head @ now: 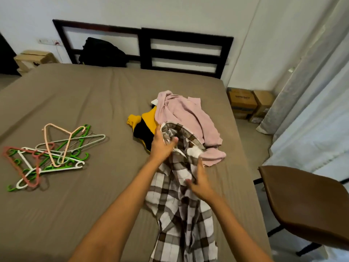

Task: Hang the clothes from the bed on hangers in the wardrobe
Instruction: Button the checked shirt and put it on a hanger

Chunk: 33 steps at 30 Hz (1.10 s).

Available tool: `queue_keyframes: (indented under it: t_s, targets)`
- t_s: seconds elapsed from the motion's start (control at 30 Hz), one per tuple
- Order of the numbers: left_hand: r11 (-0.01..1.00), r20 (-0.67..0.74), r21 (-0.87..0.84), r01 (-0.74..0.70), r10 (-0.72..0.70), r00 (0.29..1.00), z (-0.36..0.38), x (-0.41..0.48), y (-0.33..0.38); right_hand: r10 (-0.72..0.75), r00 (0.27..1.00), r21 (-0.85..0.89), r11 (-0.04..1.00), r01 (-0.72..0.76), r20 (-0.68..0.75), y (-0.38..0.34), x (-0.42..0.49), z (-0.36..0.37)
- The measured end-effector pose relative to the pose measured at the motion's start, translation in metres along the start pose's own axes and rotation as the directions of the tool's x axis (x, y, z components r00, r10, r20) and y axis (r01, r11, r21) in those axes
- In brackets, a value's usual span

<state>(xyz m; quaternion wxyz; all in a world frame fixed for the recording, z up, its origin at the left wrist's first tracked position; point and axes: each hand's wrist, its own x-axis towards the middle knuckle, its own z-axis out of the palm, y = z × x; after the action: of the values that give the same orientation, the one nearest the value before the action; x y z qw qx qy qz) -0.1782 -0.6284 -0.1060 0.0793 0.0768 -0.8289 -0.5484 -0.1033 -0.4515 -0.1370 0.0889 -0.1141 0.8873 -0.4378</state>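
A brown-and-white checked shirt point(181, 210) stretches from the clothes pile toward me on the brown bed point(79, 103). My left hand point(162, 146) grips its collar end, thumb over the fabric. My right hand point(200, 182) rests on the shirt lower down with fingers spread and fairly straight. Behind lie a pink garment point(190, 121) and a yellow-and-black garment point(145, 127). A heap of plastic hangers point(49, 156) in green, white, pink and red lies on the bed's left side. The wardrobe is out of view.
A brown chair point(306, 203) stands close to the bed's right edge. Cardboard boxes point(247, 104) sit on the floor by the curtain point(311, 91). A black bag point(103, 52) leans against the dark headboard point(185, 52). Another box point(34, 57) sits far left.
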Motion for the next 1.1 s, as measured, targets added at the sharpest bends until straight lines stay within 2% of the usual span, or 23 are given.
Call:
queue_keyframes:
  t_s: [0.07, 0.17, 0.23, 0.3, 0.37, 0.5, 0.6, 0.67, 0.73, 0.87, 0.93, 1.1]
  targets:
    - [0.98, 0.174, 0.175, 0.093, -0.124, 0.977, 0.013, 0.005, -0.031, 0.054, 0.972, -0.249, 0.968, 0.005, 0.23, 0.016, 0.024, 0.018]
    - [0.859, 0.37, 0.497, 0.127, -0.342, 0.864, 0.028, -0.009, -0.083, 0.13, 0.905, -0.361, 0.932, 0.028, 0.404, 0.037, 0.044, 0.05]
    - [0.807, 0.409, 0.575, 0.131, -0.423, 0.809, 0.037, -0.031, -0.112, 0.208, 0.841, -0.458, 0.887, 0.053, 0.5, 0.056, 0.051, 0.071]
    - [0.763, 0.419, 0.616, 0.193, -0.526, 0.74, 0.04, -0.052, -0.135, 0.281, 0.767, -0.552, 0.826, 0.112, 0.576, 0.082, 0.056, 0.091]
    - [0.736, 0.381, 0.614, 0.283, -0.591, 0.711, 0.038, -0.069, -0.157, 0.36, 0.723, -0.641, 0.753, 0.147, 0.589, 0.1, 0.057, 0.112]
    - [0.736, 0.238, 0.494, 0.463, -0.626, 0.742, 0.002, -0.087, -0.179, 0.37, 0.78, -0.709, 0.693, 0.13, 0.505, 0.088, 0.057, 0.147]
    - [0.708, 0.1, 0.46, 0.535, -0.64, 0.762, -0.049, -0.085, -0.191, 0.269, 0.806, -0.664, 0.722, 0.194, 0.527, 0.05, 0.073, 0.181]
    - [0.683, -0.006, 0.413, 0.602, -0.659, 0.752, -0.095, -0.081, -0.196, 0.131, 0.792, -0.577, 0.756, 0.309, 0.596, 0.015, 0.091, 0.211]
    - [0.663, -0.115, 0.368, 0.652, -0.663, 0.74, -0.146, -0.075, -0.205, 0.055, 0.764, -0.49, 0.797, 0.354, 0.643, -0.032, 0.109, 0.238]
    - [0.616, -0.287, 0.351, 0.705, -0.646, 0.707, -0.245, -0.056, -0.242, -0.116, 0.707, -0.349, 0.807, 0.477, 0.698, -0.111, 0.154, 0.307]
    - [0.606, -0.334, 0.33, 0.724, -0.642, 0.69, -0.287, -0.043, -0.271, -0.151, 0.685, -0.324, 0.796, 0.511, 0.713, -0.139, 0.177, 0.347]
    - [0.628, -0.421, 0.412, 0.66, -0.511, 0.75, -0.368, -0.008, -0.348, -0.162, 0.658, -0.323, 0.77, 0.55, 0.736, -0.182, 0.233, 0.448]
